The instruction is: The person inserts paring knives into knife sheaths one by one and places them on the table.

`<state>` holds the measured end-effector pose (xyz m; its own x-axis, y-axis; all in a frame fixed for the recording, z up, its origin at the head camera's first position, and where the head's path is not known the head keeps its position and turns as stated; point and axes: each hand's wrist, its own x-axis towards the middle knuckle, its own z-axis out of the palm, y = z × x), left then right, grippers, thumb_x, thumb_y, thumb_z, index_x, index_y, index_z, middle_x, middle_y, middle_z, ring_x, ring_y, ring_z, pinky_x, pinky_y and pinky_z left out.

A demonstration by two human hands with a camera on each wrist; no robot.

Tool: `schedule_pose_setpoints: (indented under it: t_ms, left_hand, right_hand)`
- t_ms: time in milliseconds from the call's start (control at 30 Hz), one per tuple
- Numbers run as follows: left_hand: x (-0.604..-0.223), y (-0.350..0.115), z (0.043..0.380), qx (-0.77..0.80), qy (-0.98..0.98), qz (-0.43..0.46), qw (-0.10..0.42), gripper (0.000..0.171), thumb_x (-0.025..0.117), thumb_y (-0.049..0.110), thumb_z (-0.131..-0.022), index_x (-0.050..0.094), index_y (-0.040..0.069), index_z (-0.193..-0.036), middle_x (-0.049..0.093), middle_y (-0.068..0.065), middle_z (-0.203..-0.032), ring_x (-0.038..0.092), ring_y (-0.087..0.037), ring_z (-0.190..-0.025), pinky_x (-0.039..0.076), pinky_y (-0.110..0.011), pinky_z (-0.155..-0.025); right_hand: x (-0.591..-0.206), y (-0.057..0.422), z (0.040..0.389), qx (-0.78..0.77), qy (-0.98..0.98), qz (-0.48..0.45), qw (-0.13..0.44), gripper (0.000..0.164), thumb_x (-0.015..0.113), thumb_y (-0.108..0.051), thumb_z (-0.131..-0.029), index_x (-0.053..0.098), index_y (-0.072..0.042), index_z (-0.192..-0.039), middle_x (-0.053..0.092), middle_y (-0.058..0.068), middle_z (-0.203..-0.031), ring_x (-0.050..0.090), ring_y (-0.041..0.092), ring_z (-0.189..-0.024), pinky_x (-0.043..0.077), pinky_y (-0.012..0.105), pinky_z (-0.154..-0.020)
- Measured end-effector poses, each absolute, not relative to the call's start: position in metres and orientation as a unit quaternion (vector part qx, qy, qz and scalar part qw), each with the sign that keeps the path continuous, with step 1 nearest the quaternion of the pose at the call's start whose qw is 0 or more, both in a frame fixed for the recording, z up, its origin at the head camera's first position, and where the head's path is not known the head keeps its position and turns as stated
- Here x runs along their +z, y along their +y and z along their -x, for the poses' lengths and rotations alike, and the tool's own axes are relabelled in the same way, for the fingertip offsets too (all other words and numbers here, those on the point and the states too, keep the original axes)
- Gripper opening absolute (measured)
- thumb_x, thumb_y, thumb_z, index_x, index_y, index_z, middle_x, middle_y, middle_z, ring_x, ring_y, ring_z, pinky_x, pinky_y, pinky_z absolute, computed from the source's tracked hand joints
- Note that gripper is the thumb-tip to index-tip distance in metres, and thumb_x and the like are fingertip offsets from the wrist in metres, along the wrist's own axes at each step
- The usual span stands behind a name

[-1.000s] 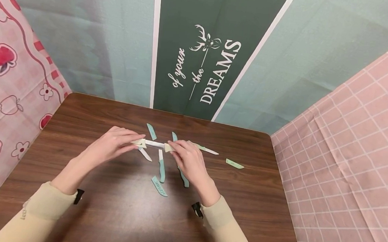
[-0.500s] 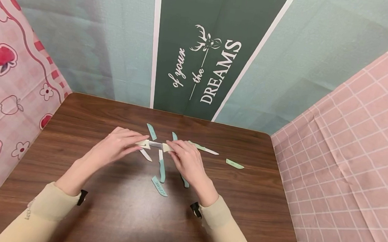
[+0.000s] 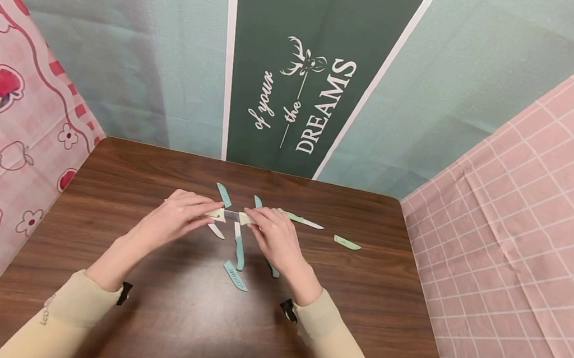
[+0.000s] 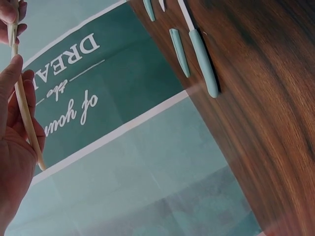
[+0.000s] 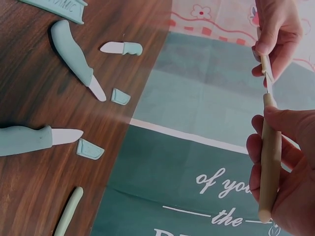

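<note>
My left hand [image 3: 183,213] pinches a cream sheath [image 3: 215,214] from above. My right hand [image 3: 276,235] grips the cream handle of a small knife [image 5: 271,152], thumb along its side in the right wrist view. Only a short stretch of pale blade shows between the two cream parts, which are held end to end above the table. Below the gap lies a blue-handled knife [image 3: 239,253]. Another knife [image 3: 216,230] shows just its white blade beside my left fingers. A third blue handle [image 3: 273,269] is partly covered by my right hand.
A green-handled knife [image 3: 294,216] and a green sheath [image 3: 346,242] lie to the right. One blue sheath [image 3: 224,195] rests farther back, another blue sheath [image 3: 235,276] nearer me. The brown wooden table [image 3: 154,326] meets fabric-covered walls at the back and sides.
My left hand has moved right and my right hand slightly left, bringing the two cream parts closer. Less of the blade shows between them. The knives and sheaths on the table stay put.
</note>
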<state>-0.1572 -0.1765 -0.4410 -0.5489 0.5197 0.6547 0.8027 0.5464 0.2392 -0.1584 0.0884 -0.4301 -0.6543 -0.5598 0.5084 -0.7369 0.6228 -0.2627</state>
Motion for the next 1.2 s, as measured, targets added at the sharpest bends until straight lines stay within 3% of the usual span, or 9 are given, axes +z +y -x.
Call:
schedule_pose_setpoints:
  t_ms: [600,1033,1200]
  left_hand:
    - [-0.443,-0.163,0.157,-0.259,-0.837,0.398,0.272,0.044,0.052,0.04,-0.096,0.071,0.008,-0.122,0.075,-0.003,-0.107,0.067,-0.019,-0.09,0.046,-0.038,-0.075]
    - [-0.443,-0.152,0.154,-0.258,-0.843,0.399,0.253,0.044,0.077,0.02,-0.082,0.069,0.005,-0.123,0.074,-0.004,-0.107,0.066,-0.02,-0.089,0.046,-0.038,-0.075]
    - [-0.444,-0.152,0.153,-0.254,-0.844,0.398,0.255,0.045,0.078,0.019,-0.081,0.069,0.005,-0.123,0.074,-0.004,-0.107,0.066,-0.02,-0.09,0.046,-0.038,-0.075]
  right_hand:
    - [-0.43,0.086,0.156,0.224,-0.874,-0.38,0.205,0.032,0.071,-0.011,-0.087,0.072,-0.006,-0.119,0.073,0.004,-0.107,0.063,0.019,-0.086,0.052,0.033,-0.073]
    - [-0.432,0.084,0.155,0.24,-0.871,-0.376,0.203,0.031,0.07,-0.012,-0.088,0.072,-0.005,-0.118,0.074,0.003,-0.108,0.063,0.018,-0.086,0.05,0.032,-0.07]
    - [-0.434,0.084,0.156,0.248,-0.865,-0.384,0.208,0.032,0.072,-0.009,-0.086,0.072,-0.005,-0.117,0.074,0.004,-0.107,0.064,0.018,-0.086,0.051,0.032,-0.071]
